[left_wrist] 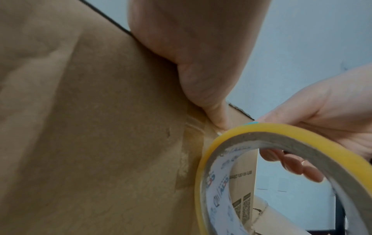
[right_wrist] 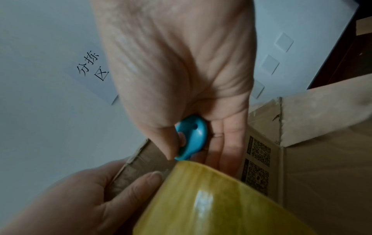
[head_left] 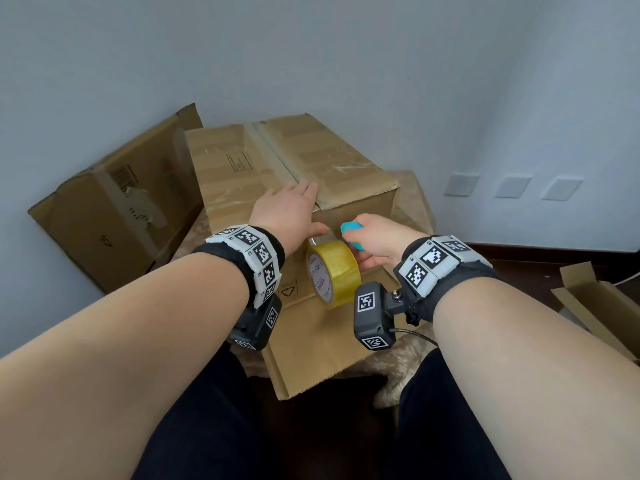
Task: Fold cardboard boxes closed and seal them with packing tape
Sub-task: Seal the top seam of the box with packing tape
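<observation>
Against pale walls, left hand [head_left: 289, 211] lies flat on the brown cardboard box [head_left: 277, 168], thumb pinning tape; right hand [head_left: 377, 242] grips the yellow tape roll [head_left: 334, 275] and blue cutter [head_left: 351, 233], so slicing looks next.

The head camera is looking down from above and behind both forearms. Both wrist cameras are sitting very close, looking up along the palms; all three are sharing the tape roll [head_left: 334, 277] at the box [head_left: 294, 161] front edge, frame centre
</observation>
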